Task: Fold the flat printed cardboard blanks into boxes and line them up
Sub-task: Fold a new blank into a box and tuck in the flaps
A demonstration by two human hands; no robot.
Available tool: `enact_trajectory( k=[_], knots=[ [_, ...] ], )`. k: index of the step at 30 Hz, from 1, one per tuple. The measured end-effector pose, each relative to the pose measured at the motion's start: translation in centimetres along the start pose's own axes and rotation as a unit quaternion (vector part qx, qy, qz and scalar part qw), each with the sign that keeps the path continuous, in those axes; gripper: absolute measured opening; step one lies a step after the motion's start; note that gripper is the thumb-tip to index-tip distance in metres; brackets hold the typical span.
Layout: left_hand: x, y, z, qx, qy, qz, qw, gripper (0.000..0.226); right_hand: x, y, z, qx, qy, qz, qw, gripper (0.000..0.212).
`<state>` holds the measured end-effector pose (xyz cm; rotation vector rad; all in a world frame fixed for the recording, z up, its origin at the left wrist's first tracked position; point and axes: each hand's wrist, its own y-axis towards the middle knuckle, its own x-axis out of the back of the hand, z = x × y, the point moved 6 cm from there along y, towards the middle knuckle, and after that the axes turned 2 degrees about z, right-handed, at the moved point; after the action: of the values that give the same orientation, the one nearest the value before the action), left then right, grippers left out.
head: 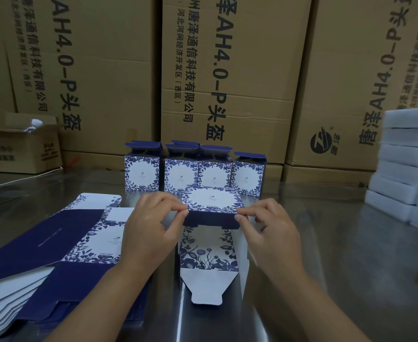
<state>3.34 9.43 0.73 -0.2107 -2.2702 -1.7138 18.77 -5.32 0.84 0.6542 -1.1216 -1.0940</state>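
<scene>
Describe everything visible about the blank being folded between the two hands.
The half-folded blank is thin printed card, white with blue floral borders and dark navy flaps. Its top panel faces up, tilted toward the camera, in front of the row of standing boxes. The left hand and right hand pinch its near corners. A floral panel and white tuck flap lie toward the person on the steel table.

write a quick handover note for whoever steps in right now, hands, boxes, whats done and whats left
Left hand and right hand: each has a pinch grip on a front corner of the half-folded box, its flaps open toward you.
Done: four folded boxes lined up at the back, top flaps open.
Left: finish this box, add it to the row, then work through the flat blanks stacked on the left of the steel table.
</scene>
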Motion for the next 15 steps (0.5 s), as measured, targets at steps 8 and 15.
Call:
enact_trajectory(
  k=[8,15],
  knots=[
    [0.3,0.1,0.2,0.035,-0.035,-0.001,0.999,0.008,-1.3,-0.2,-1.0,-0.051,0.056,0.087,0.993,0.025],
    [0.0,0.0,0.6,0.075,-0.049,0.014,0.996,0.006,-2.0,-0.4,-1.0,-0.105,0.089,0.139,0.981,0.05]
  ],
)
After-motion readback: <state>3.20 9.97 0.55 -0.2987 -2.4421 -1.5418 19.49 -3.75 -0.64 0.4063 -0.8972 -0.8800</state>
